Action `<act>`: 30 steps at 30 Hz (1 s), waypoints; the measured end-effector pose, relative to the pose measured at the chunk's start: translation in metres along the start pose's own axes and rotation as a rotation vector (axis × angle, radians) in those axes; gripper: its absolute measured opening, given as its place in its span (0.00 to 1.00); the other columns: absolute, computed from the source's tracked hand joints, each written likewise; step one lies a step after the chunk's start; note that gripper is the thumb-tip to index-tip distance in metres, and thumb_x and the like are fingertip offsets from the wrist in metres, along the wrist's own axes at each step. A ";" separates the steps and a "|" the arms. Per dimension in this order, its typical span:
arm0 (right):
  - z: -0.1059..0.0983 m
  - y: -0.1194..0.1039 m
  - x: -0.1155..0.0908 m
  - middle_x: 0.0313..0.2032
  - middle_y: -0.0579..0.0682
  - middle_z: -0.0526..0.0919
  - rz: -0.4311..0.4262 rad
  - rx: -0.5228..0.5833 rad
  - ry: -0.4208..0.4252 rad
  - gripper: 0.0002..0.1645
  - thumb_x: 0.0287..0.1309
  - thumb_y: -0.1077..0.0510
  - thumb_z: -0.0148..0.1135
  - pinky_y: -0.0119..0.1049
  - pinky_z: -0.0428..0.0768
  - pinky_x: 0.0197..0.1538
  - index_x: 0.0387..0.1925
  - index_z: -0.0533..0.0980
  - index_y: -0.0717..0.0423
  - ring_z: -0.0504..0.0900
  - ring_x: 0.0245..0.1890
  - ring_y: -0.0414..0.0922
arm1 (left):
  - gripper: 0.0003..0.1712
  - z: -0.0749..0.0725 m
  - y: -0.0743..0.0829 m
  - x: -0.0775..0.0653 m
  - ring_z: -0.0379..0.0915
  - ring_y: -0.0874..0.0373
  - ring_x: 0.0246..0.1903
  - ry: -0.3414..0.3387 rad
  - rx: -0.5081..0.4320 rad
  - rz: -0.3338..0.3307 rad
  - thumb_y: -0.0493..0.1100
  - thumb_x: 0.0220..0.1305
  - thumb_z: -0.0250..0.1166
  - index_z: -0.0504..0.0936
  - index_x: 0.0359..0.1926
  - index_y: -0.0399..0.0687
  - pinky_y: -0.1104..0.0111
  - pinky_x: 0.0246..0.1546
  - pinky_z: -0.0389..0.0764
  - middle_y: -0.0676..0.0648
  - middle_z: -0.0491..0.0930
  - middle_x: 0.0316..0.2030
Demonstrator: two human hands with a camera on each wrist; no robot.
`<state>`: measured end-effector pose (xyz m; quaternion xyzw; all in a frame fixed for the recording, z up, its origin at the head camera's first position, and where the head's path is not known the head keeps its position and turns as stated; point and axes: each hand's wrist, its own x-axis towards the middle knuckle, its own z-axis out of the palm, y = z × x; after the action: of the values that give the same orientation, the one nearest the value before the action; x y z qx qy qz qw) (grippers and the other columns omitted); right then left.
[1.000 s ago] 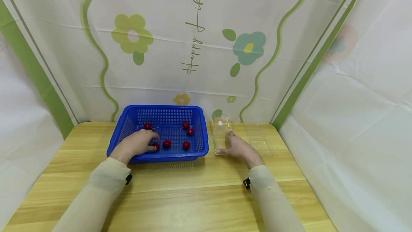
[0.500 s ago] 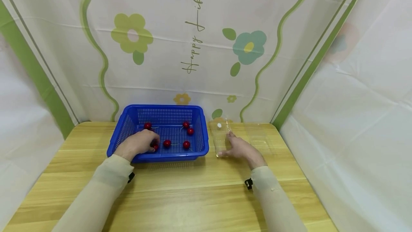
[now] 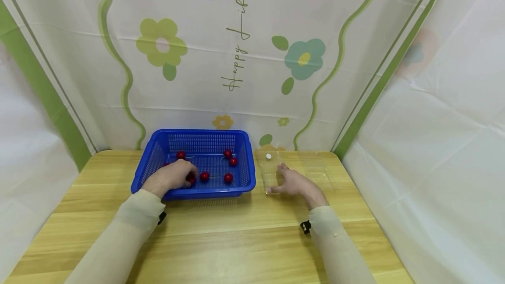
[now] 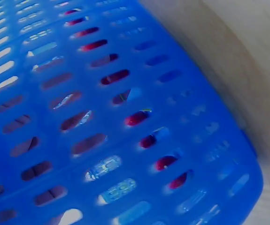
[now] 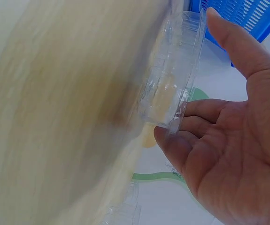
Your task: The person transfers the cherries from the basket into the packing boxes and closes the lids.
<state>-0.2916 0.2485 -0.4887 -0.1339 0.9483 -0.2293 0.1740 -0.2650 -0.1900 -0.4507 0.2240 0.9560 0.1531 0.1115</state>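
My left hand (image 3: 172, 177) reaches over the near left wall of a blue plastic basket (image 3: 246, 183), fingers curled down at a red cherry (image 3: 191, 181) that they partly cover. More cherries with thin stems lie on the basket floor, among them one cherry (image 3: 204, 176) just right of the fingertips. In the left wrist view the basket wall (image 4: 139, 187) blocks most of the hand, with red showing through its slots. My right hand (image 3: 293, 182) holds a clear plastic box (image 5: 172, 70) by its edge, thumb at one end and fingers at the other.
Another clear plastic piece (image 3: 319, 174) lies to the right of my right hand on the wooden table (image 3: 229, 244). A white curtain (image 3: 205, 82) with printed flowers stands right behind the basket, and more curtain hangs at both sides.
The clear box has come down flatter onto the table, its far end lowering, with my right hand on it. My left fingers have curled in closer around the cherry.
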 end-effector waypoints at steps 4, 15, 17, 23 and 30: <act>0.001 0.000 -0.001 0.94 0.70 0.45 0.001 0.008 0.004 0.74 0.71 0.36 0.84 0.66 0.58 0.97 0.94 0.51 0.68 0.54 0.95 0.69 | 0.09 0.006 -0.008 0.010 0.87 0.54 0.45 0.011 0.011 0.033 0.35 0.73 0.82 0.96 0.51 0.48 0.49 0.57 0.96 0.47 0.95 0.49; 0.002 0.000 -0.002 0.94 0.71 0.47 0.006 0.017 0.016 0.73 0.70 0.37 0.85 0.67 0.58 0.96 0.94 0.53 0.68 0.54 0.95 0.70 | 0.12 0.000 0.027 0.011 0.91 0.47 0.55 0.114 0.023 0.102 0.34 0.77 0.79 0.94 0.58 0.41 0.47 0.65 0.95 0.42 0.95 0.54; 0.002 0.000 -0.002 0.94 0.70 0.46 0.009 0.015 0.015 0.72 0.71 0.37 0.85 0.67 0.58 0.96 0.94 0.53 0.67 0.55 0.94 0.70 | 0.13 -0.002 0.034 0.011 0.91 0.47 0.57 0.119 0.018 0.099 0.35 0.78 0.79 0.94 0.59 0.41 0.47 0.66 0.94 0.42 0.95 0.56; 0.003 0.001 -0.002 0.95 0.69 0.46 0.019 0.003 0.011 0.72 0.71 0.36 0.84 0.68 0.60 0.95 0.94 0.53 0.65 0.56 0.94 0.70 | 0.14 -0.002 0.050 0.016 0.89 0.48 0.55 0.133 -0.013 0.106 0.34 0.79 0.78 0.93 0.61 0.41 0.48 0.65 0.94 0.42 0.94 0.56; 0.003 0.002 -0.001 0.95 0.69 0.46 0.020 -0.002 0.017 0.71 0.71 0.35 0.84 0.68 0.61 0.95 0.94 0.54 0.65 0.57 0.94 0.70 | 0.14 0.001 0.069 0.024 0.88 0.51 0.52 0.143 -0.054 0.125 0.34 0.79 0.77 0.93 0.61 0.44 0.51 0.64 0.96 0.43 0.93 0.58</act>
<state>-0.2901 0.2491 -0.4919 -0.1226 0.9512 -0.2279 0.1682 -0.2585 -0.1200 -0.4317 0.2687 0.9412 0.2009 0.0393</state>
